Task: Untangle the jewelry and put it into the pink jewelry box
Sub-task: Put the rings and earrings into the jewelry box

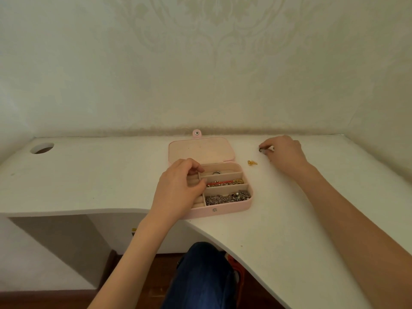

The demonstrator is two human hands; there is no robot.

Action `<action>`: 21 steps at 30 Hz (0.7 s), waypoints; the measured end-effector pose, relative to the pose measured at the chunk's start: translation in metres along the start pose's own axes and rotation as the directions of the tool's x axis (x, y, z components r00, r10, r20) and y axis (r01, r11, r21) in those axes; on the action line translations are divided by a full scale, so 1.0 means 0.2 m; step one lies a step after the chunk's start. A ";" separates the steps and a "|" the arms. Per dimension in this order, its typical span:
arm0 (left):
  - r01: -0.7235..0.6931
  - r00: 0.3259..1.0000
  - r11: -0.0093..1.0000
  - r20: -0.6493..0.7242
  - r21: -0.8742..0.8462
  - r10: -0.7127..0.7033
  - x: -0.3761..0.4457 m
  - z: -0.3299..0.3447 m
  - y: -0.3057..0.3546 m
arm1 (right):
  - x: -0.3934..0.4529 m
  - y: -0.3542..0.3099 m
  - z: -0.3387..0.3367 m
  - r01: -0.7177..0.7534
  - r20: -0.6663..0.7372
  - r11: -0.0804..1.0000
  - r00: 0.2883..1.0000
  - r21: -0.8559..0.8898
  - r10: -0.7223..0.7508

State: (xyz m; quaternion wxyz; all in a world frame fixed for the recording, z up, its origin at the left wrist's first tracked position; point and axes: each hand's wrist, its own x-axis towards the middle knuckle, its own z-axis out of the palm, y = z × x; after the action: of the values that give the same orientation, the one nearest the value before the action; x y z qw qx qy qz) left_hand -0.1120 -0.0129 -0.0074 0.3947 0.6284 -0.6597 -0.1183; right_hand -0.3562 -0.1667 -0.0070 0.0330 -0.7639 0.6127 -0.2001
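Dark metal shows at the tips of the right hand (284,152), whose grip is pinched together on a small dark piece (260,150) at the far right of the white worktop (289,219), well apart from the box. The left hand (178,186) hangs over the left side of the pink jewelry box (231,209) with fingers curled inward; whether that grip holds anything I cannot tell, since the fingertips hide what lies under them. The box is open, lid (200,150) laid flat toward the wall with its snap tab (196,133) sticking out. Inside, a ring (216,172) sits in the far compartment, beads and gold bits (225,182) fill the middle one, and a tangle of silver chains (227,198) packs the near one. A small gold piece (252,162) lies loose on the worktop between the box and the right hand. As I judge it, most of the task is done. The risks: the tiny pinched item could slip in transit and roll away, the loose gold piece could be brushed off by a passing wrist, and dropping more onto the chains may re-knot them. No brand, label or writing is readable anywhere.
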 end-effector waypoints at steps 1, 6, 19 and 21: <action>-0.002 1.000 1.000 -0.001 0.001 0.002 0.00 0.00 0.00 | 0.00 -0.01 0.00 0.015 -0.015 1.000 1.000 -0.013 -0.015; 0.004 1.000 1.000 0.006 0.006 -0.004 0.00 0.00 0.00 | 0.00 -0.05 -0.01 0.031 -0.024 0.988 0.999 0.151 -0.027; 0.004 1.000 1.000 0.009 -0.008 -0.004 0.00 -0.01 -0.01 | -0.13 -0.33 -0.13 0.214 0.266 0.773 0.857 0.597 -0.443; 0.005 1.000 1.000 0.012 -0.013 -0.004 0.00 -0.01 -0.01 | -0.11 -0.29 -0.18 0.159 0.205 0.754 0.908 0.637 -0.365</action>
State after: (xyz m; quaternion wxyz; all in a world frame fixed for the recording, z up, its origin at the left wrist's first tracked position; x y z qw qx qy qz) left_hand -0.1095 -0.0131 -0.0082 0.3947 0.6266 -0.6598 -0.1273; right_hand -0.3184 -0.1242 0.0381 0.3450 -0.8133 0.3876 -0.2632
